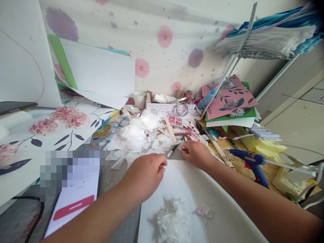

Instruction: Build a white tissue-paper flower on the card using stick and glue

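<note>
My left hand is closed over the top left of a white sheet of paper, its fingers curled together; whatever they may hold is hidden. Farther right, my right hand is also closed, its fingertips by the pens and sticks at the sheet's far edge, and I cannot make out anything in them. Between the hands lies a dark-and-white pen. On the sheet sits a ruffled clump of white tissue paper, and beside it a small scrap with pink on it.
Torn white tissue is heaped beyond my hands, near a wooden stick and a pink palette. A phone lies left. A blue glue gun stands right. Floral pictures lie at left and back right.
</note>
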`<move>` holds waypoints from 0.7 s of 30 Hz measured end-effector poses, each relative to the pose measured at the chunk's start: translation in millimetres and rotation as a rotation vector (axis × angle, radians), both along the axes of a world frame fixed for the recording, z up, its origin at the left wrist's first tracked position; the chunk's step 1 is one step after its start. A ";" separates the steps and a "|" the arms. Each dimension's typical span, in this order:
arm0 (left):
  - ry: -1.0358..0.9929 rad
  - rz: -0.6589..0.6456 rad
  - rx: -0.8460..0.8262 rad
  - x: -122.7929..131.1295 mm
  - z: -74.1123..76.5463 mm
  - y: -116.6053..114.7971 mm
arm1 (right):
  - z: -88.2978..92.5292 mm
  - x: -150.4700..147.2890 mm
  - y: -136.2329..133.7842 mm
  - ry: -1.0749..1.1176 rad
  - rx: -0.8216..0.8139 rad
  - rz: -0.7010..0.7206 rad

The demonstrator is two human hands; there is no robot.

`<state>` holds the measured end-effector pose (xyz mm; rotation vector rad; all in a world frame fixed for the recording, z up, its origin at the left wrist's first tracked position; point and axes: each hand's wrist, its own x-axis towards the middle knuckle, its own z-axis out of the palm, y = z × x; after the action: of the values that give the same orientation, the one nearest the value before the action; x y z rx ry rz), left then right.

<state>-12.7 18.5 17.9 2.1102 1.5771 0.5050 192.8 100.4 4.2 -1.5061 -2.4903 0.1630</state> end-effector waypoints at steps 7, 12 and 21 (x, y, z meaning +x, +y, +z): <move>-0.065 -0.119 0.142 5.5 -4.0 -5.2 | 19.8 -1.9 -45.5 0.230 -0.200 0.305; 0.094 -0.258 0.070 6.4 -5.1 -3.1 | 17.3 -2.5 -56.8 0.359 -0.326 0.451; 0.198 -0.289 -0.139 0.6 12.4 -9.6 | 39.4 7.0 -59.2 0.691 -0.198 0.138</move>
<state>-12.2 8.9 30.2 2.2831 1.3299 0.0882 199.9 41.3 43.6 -1.0792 -2.0404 0.8204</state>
